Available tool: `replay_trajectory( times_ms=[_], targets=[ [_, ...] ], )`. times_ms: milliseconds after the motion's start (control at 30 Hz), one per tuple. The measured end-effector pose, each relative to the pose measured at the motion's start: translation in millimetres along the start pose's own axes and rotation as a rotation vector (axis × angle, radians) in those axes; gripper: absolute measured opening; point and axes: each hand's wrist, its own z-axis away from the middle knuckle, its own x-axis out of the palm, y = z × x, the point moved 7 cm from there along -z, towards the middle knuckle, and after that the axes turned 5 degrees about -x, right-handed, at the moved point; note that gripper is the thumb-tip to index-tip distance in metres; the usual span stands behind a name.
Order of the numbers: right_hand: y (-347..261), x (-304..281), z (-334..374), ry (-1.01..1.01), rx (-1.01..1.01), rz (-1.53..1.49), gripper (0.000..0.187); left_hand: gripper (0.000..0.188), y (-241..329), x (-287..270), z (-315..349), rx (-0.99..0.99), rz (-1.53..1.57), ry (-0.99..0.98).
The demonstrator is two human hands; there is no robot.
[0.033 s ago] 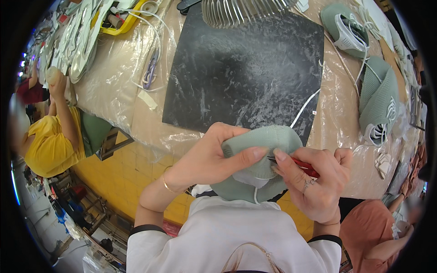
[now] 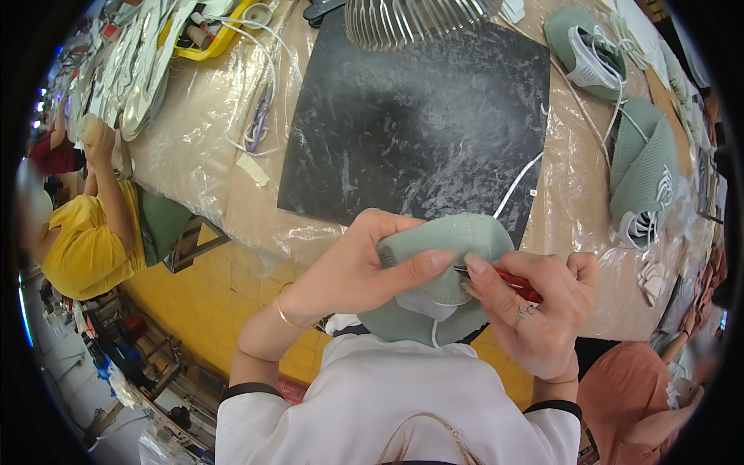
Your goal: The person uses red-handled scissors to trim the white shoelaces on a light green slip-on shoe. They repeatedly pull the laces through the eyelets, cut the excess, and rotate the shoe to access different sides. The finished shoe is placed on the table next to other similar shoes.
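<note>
Just over the table's near edge I hold a sage-green knit shoe upper (image 2: 484,232). My left hand (image 2: 353,267) is closed round its left side, the thumb lying across the knit. My right hand (image 2: 539,310) pinches a small red-handled tool (image 2: 521,287) whose thin metal tip meets the upper by my left thumb. The tip is mostly hidden by my fingers, so its exact kind cannot be made out. A white lace (image 2: 518,186) runs from behind the upper onto the black mat (image 2: 411,132), and a white cord end (image 2: 435,329) hangs from its near side.
More green shoe uppers (image 2: 643,163) with white laces lie at the right. A metal wire rack (image 2: 418,23) stands at the mat's far edge. Purple-handled snips (image 2: 257,128) and a yellow tray (image 2: 221,39) are at the left. People sit at both sides, one in a yellow top (image 2: 89,248).
</note>
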Motion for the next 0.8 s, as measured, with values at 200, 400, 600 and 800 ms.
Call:
replay_trajectory(
  times_ms=[200,400,600,800],
  targets=[
    [-4.9,-20.6,6.9,0.105,-0.063,-0.073,0.045,0.025,14.8,14.7,19.2,0.051,0.01,0.039],
    [8.6,-36.2,12.8,0.228,-0.117,-0.271,0.04,0.029,33.7,33.8,35.9,0.124,-0.078,0.136],
    [34.5,-44.5,27.3,0.305,-0.026,-0.498,0.036,0.03,48.3,61.5,29.8,0.105,-0.176,0.193],
    [53.1,-62.1,41.5,0.308,-0.031,-0.443,0.039,0.032,65.7,83.6,19.2,0.144,-0.283,0.316]
  ],
)
